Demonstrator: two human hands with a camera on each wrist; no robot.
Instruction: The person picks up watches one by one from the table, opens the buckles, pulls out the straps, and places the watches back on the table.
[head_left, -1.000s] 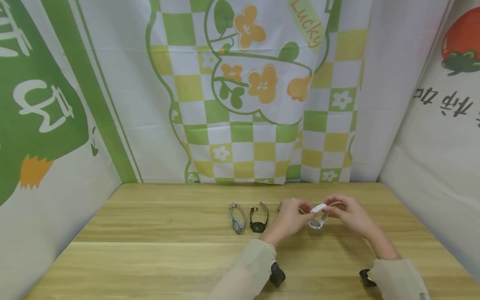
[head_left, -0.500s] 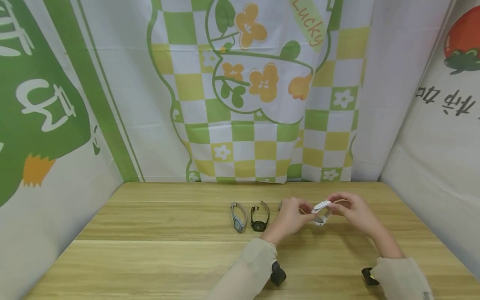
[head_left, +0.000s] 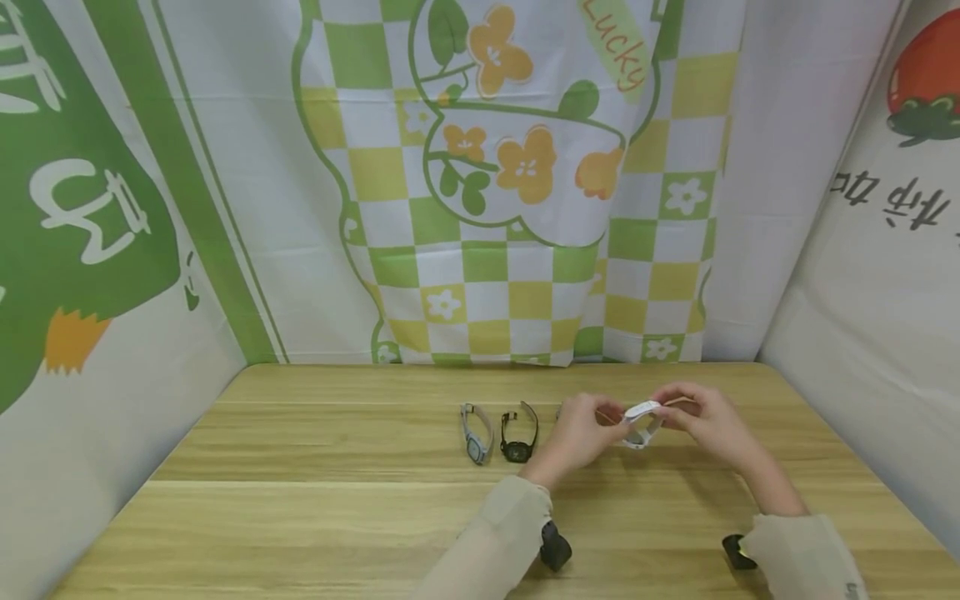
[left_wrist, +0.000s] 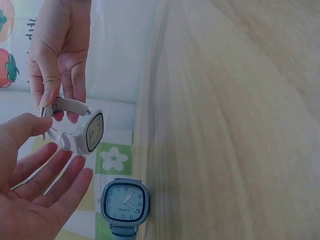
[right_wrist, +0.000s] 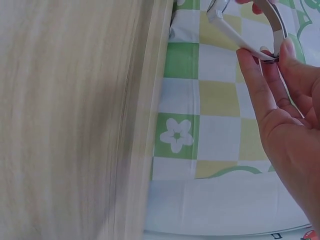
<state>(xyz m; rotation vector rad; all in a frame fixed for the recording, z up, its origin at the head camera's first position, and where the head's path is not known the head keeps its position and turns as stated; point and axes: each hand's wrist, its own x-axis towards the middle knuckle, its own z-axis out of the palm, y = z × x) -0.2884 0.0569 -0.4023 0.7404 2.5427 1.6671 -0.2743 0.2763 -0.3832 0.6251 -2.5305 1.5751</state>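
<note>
A white wristwatch is held above the table between both hands, its strap forming a loop. Its square dial faces away from the fingers in the left wrist view. My left hand grips the strap from the left, thumb on the band and the other fingers spread below. From the other side, my right hand pinches the strap at the buckle between thumb and fingers, as the right wrist view shows with the strap stretching away from the fingertips.
On the wooden table, left of the hands, lie a blue-grey watch and a black watch. Another watch is mostly hidden behind the left hand. A blue-grey watch shows close by in the left wrist view. Printed curtains surround the table.
The white watch has risen slightly and tilted, with its strap's top edge turned more upward. My right hand has shifted a little up and right; the left hand stays nearly in place.
</note>
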